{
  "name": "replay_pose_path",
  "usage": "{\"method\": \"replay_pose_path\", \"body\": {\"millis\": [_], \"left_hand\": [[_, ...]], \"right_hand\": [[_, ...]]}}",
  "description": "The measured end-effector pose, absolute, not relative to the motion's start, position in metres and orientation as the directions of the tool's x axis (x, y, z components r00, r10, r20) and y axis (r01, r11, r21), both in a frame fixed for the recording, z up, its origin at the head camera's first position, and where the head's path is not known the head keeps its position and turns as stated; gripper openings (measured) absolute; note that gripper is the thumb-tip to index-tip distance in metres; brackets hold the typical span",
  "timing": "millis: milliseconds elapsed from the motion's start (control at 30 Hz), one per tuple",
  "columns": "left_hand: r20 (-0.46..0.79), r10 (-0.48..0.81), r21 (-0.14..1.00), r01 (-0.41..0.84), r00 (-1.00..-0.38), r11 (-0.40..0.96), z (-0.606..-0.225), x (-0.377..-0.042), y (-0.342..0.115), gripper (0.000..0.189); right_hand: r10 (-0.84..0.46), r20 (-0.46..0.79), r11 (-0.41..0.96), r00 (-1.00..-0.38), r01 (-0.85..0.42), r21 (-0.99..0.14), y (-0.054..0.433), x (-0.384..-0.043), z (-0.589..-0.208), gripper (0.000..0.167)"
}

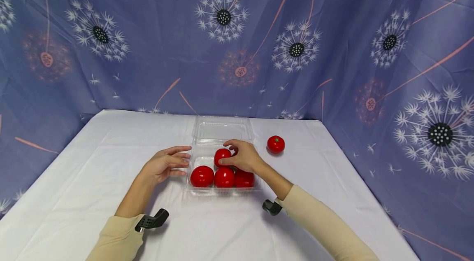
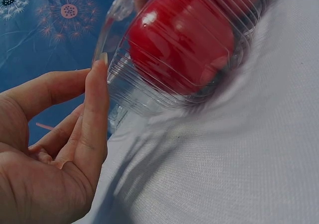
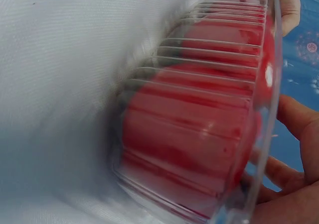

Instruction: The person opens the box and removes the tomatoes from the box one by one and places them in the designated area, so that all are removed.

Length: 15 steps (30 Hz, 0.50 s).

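Note:
A clear plastic clamshell box (image 1: 203, 161) lies with its lid (image 1: 222, 130) folded back. My right hand (image 1: 245, 156) reaches into it and grips a red tomato (image 1: 220, 155) between thumb and fingers, in the box's back row. Three tomatoes line the front row: a left one (image 1: 201, 176), a middle one (image 1: 224, 177) and a right one (image 1: 244, 179). Red also shows behind my right hand, partly hidden. At the box's left side, my left hand (image 1: 164, 165) has its fingers extended, fingertips at the wall. Ribbed plastic covers the tomato (image 2: 182, 40) in the left wrist view.
One loose tomato (image 1: 275, 144) with a green stem mark sits on the white tablecloth (image 1: 314, 162), to the right of the box. A blue dandelion-print curtain (image 1: 155, 38) hangs behind and beside the table. Black wrist mounts (image 1: 152, 220) sit on both sleeves.

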<state>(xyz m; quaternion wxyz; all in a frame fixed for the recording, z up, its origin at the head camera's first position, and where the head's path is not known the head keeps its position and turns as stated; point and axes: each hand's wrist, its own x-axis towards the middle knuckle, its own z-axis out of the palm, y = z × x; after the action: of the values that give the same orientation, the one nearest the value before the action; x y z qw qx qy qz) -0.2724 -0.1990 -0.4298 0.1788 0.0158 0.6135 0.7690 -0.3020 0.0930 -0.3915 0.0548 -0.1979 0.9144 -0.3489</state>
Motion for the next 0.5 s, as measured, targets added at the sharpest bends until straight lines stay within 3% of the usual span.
{"method": "replay_pose_path", "body": {"millis": [500], "left_hand": [[-0.196,0.281,0.953,-0.249,-0.94,-0.17,-0.4297,-0.2714,-0.1981,0.064]], "right_hand": [[-0.416,0.063,0.693,-0.907,-0.362,-0.623,0.0884,-0.3052,-0.398,0.06]]}}
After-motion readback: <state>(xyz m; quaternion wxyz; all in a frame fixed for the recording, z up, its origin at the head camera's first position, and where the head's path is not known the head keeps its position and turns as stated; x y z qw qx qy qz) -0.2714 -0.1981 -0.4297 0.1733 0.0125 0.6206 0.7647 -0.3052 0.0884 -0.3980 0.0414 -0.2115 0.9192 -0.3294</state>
